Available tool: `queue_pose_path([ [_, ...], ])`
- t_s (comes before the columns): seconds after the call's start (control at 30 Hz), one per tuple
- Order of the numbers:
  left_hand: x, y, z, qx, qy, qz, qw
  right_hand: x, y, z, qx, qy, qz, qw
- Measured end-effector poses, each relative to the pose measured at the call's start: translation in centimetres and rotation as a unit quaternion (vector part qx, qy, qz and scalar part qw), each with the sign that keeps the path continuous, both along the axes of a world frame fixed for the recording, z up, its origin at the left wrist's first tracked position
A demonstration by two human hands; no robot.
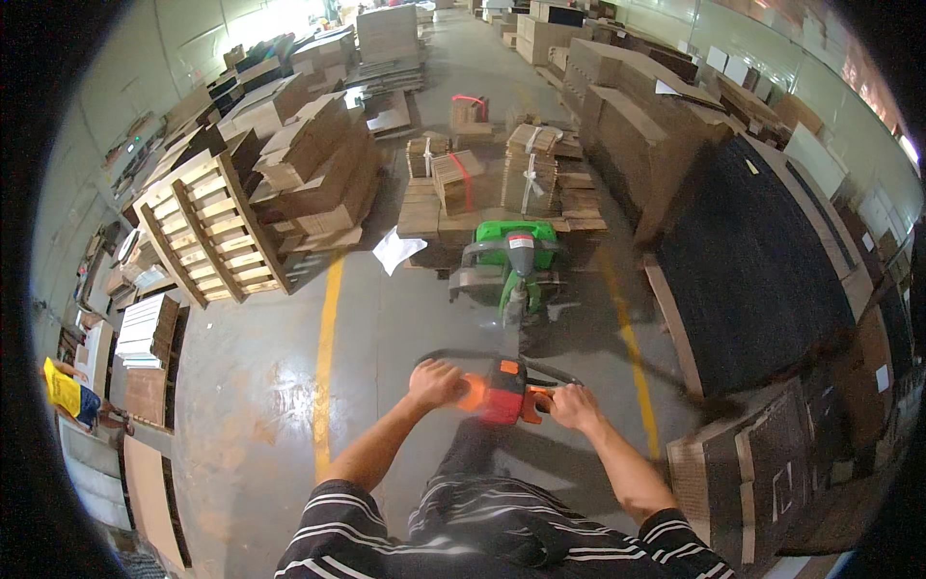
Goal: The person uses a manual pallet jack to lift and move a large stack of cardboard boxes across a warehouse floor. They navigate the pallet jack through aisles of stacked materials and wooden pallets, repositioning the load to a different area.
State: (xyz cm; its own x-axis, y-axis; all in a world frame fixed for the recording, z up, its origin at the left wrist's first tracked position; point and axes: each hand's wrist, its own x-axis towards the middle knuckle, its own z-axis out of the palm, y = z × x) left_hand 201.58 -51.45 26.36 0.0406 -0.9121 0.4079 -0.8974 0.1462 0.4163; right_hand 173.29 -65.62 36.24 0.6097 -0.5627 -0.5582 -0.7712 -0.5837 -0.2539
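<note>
Both of my hands are closed on the handle (502, 398) of a green electric pallet truck (519, 243). The handle has a red and dark head with orange parts. My left hand (439, 383) wraps round its left grip, and my right hand (577, 406) holds the right grip beside an orange lever. In front of the truck is a wooden pallet (424, 217) with cardboard stacks. One stack (453, 183) is tied with a red strap, another (531, 179) with white ties. The truck's forks are hidden.
A slatted wooden pallet (217, 229) leans against cardboard stacks (323, 154) on the left. A white sheet (396, 250) lies by the loaded pallet. Yellow floor lines (328, 357) run along both sides. Tall dark board stacks (743, 261) stand right. A person in yellow (66, 388) is far left.
</note>
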Motion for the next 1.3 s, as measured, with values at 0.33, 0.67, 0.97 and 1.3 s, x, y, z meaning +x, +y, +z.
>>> queue_pose_path([
  [0.33,3.5,-12.9,-3.7,0.035,0.031,-0.015,0.999,2.6,-12.1,-4.4,-0.032,-0.048,-0.003,0.998],
  [0.67,3.2,-23.8,-6.6,0.087,-0.004,0.009,0.996,2.6,-23.3,-7.2,-0.021,-0.051,0.005,0.998],
  [0.97,1.5,-30.1,-5.8,0.15,-0.008,0.05,0.987,1.8,-30.6,-7.2,-0.006,-0.07,0.036,0.997],
  [1.3,-0.2,-31.0,-7.2,0.095,-0.011,0.032,0.995,-0.1,-33.8,-9.1,0.119,-0.081,0.046,0.989],
])
